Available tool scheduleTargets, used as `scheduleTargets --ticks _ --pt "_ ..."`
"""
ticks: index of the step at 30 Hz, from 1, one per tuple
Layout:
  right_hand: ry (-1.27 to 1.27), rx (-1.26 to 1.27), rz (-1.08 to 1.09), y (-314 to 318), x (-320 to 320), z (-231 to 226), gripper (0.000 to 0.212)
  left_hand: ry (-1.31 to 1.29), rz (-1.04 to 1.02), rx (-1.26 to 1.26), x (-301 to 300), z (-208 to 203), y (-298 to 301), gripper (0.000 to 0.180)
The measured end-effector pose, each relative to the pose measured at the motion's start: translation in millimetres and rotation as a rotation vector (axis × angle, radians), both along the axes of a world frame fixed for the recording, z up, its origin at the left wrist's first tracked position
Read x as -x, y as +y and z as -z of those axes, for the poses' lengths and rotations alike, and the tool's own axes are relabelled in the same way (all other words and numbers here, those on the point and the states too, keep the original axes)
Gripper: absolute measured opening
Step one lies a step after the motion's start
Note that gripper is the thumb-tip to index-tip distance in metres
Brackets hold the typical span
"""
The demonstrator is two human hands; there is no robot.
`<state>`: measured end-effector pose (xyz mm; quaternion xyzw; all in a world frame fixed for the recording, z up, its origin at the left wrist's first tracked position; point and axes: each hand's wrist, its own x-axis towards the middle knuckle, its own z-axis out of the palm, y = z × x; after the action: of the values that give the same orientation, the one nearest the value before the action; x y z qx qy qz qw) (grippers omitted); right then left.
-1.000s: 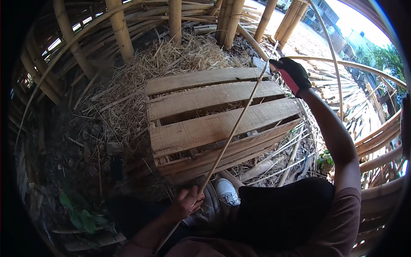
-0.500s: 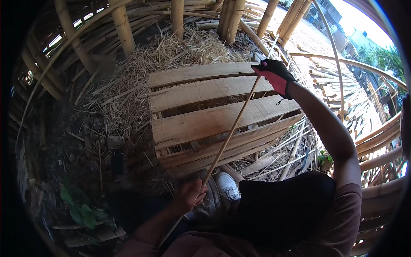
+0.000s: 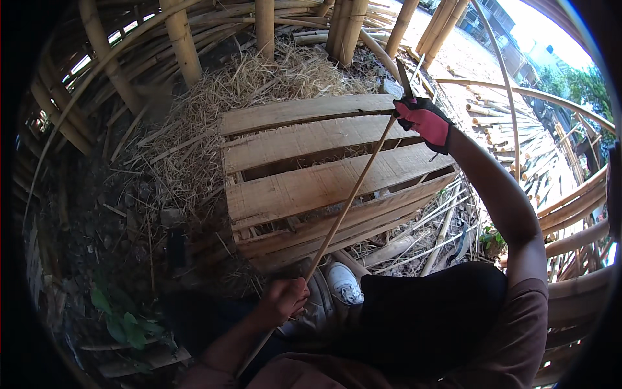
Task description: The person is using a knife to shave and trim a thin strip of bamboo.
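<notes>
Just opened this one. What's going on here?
A person holds a thin strip slantwise between both hands, above a slatted crate as seen from the head. The bare left hand is closed around its lower part, near the white shoe. The gloved right hand is at the strip farther up, with a dark blade sticking up from its grip. Whether the strip touches the crate can't be told. Straw lies beside the crate.

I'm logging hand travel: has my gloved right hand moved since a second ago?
Yes. Against the wooden crate, the gloved right hand has shifted left and slightly toward the body, now overlapping the crate's far right corner in this view.
</notes>
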<state>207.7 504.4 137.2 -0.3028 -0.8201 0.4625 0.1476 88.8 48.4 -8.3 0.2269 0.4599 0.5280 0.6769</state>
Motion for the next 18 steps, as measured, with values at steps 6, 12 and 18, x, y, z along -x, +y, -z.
scheduleTargets --ticks 6,12,18 --pt "0.118 0.143 -0.091 -22 -6 -11 0.034 0.156 -0.035 -0.052 -9 14 -8 0.049" --pt "0.094 -0.021 -0.145 -26 -4 -32 0.038 0.199 -0.023 -0.080 -7 14 -8 0.050" --pt "0.064 0.019 0.018 -26 17 -19 0.040 0.652 0.231 0.127 21 -37 8 0.039"
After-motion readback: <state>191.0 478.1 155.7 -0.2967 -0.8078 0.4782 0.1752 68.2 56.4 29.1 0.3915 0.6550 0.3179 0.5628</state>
